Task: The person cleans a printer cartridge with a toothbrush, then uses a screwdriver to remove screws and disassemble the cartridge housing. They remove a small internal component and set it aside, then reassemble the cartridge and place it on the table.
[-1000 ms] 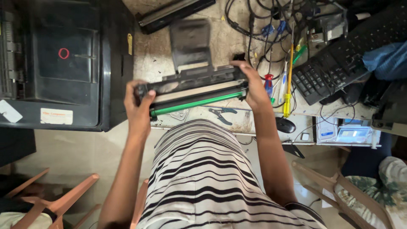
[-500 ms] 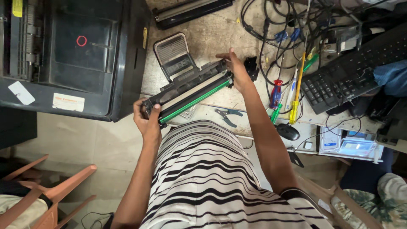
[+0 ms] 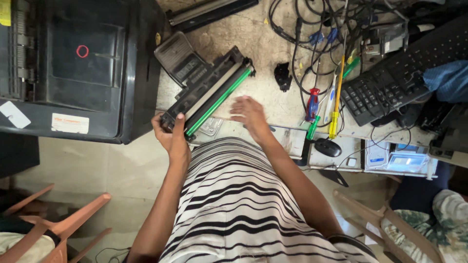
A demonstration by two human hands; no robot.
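Right hand [image 3: 251, 114] is off the toner cartridge [image 3: 207, 95] now, where half a second ago it gripped the far end; it hovers spread and empty just beside the green roller. So only the left hand [image 3: 170, 134] carries it, fingers clamped round the near end, the far end angled away over the counter [image 3: 258, 44]. Looks like a one-handed hold for the moment (whether the far end rests on the counter, I can't tell). Past the right hand the cables [image 3: 302, 34] are a tangle, and the keyboard [image 3: 399, 73] is partly cut off. The printer [image 3: 73, 63] beyond the left hand runs out of frame.
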